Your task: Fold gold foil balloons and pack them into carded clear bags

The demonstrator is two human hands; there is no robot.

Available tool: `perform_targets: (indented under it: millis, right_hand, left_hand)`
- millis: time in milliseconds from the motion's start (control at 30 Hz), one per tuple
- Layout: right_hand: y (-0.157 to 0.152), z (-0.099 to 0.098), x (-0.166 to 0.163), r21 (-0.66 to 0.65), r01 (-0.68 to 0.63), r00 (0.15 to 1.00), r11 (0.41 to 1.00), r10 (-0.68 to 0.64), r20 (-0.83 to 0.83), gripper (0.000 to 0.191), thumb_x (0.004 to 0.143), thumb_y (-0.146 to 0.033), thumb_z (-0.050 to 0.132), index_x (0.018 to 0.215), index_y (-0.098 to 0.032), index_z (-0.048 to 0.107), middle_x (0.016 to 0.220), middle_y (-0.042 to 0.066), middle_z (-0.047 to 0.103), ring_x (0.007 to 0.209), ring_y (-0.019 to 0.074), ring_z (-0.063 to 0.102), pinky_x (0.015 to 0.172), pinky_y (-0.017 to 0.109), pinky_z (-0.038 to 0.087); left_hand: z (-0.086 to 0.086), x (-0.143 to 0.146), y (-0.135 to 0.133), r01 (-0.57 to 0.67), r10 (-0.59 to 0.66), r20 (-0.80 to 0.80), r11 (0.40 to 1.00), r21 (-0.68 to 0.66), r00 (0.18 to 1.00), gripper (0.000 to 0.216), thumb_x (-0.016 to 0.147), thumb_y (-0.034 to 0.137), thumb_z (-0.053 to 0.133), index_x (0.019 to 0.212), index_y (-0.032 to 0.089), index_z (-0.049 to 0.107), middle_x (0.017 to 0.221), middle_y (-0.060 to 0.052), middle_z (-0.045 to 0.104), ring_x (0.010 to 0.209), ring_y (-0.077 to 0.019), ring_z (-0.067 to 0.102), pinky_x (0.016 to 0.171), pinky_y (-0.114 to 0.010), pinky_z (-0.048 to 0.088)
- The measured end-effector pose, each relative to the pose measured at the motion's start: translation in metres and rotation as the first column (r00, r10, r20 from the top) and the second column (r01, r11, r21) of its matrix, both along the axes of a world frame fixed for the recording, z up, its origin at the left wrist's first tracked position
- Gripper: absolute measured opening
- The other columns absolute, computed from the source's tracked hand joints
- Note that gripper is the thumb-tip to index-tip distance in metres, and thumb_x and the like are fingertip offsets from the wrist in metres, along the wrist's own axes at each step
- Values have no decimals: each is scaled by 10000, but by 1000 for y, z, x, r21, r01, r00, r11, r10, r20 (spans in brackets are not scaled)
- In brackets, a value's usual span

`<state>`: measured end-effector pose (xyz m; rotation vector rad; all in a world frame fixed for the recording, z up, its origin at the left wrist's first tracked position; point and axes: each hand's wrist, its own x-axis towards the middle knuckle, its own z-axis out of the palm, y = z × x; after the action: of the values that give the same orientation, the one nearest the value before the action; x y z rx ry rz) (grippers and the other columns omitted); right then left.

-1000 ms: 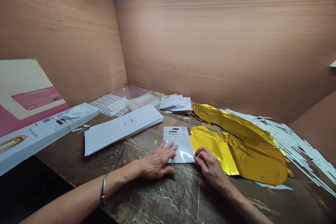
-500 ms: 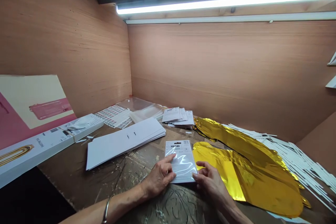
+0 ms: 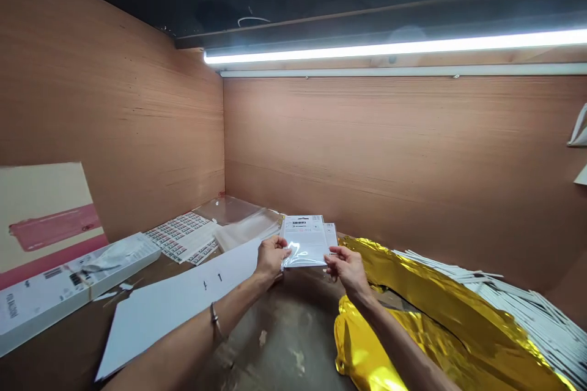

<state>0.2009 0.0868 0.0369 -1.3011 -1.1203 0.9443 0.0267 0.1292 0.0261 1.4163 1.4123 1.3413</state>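
A flat white packet in shiny clear film (image 3: 303,244), with a hang hole and printed text along its top, is held over the far side of the table. My left hand (image 3: 271,258) pinches its lower left edge. At the lower right corner, the fingers of my right hand (image 3: 347,269) are closed on it. Part of another white packet (image 3: 331,233) shows behind its right side; the rest of that pile is hidden. Gold foil balloons (image 3: 413,275) lie by my right forearm, and a stack of white card sheets (image 3: 183,293) lies beside my left forearm.
Clear plastic bags (image 3: 243,229) and sticker sheets (image 3: 183,235) lie at the back left. A long white box (image 3: 92,275) and a pink and cream carton (image 3: 50,214) stand left. White sticks (image 3: 504,293) are heaped at the right, below the wooden back wall (image 3: 389,165).
Both hands have lifted the packet from the near table and carried it forward to the packet pile at the back. My left hand now grips its edge instead of lying on its face. The view has tilted up.
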Motion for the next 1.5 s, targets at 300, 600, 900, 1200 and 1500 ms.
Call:
perform_targets:
  millis: [300, 600, 900, 1200, 1500]
  right_hand:
    - [102, -10, -10, -52, 114, 878, 992, -76, 473, 39, 622, -160, 574, 590, -142, 560, 455, 39, 562, 485, 173, 581, 422, 228, 403]
    - [81, 2, -24, 66, 60, 685, 996, -89, 723, 306, 751, -350, 499, 906, -114, 616, 983, 168, 540, 887, 247, 560, 741, 340, 417]
    - [-90, 1, 217, 69, 163, 426, 984, -133, 895, 372, 744, -410, 508, 1036, -190, 576, 1047, 80, 549, 1002, 222, 466, 884, 351, 343]
    - [-176, -49, 305, -99, 215, 445, 972, -8, 896, 525, 624, -470, 604, 1099, -252, 560, 1165, 52, 504, 1079, 257, 388, 941, 379, 277]
    - [-156, -58, 317, -21, 180, 522, 983, -78, 849, 325, 649, -372, 622, 951, -256, 651, 1019, 42, 567, 940, 215, 471, 853, 335, 325]
  left_hand:
    - [-9, 13, 95, -121, 116, -483, 992, 21, 868, 110, 569, 83, 598, 500, 132, 527, 650, -36, 569, 710, -178, 552, 596, -239, 394]
    - [-18, 16, 103, -69, 36, -745, 998, -14, 666, 176, 725, 188, 476, 600, 122, 581, 651, -73, 594, 664, -184, 562, 595, -249, 398]
    - [-5, 84, 33, 490, 5, -756, 758, 430, 655, 239, 809, 291, 421, 854, 133, 594, 943, -103, 603, 933, -230, 507, 840, -345, 399]
    - [-31, 237, -99, 881, -413, -863, 466, 75, 292, 533, 771, 485, 461, 1202, 173, 420, 1303, -145, 358, 1239, -306, 234, 959, -496, 267]
    - [-57, 313, -100, 899, -464, -873, 431, -78, 147, 636, 808, 542, 287, 1292, 131, 290, 1379, -136, 233, 1280, -285, 114, 1011, -511, 98]
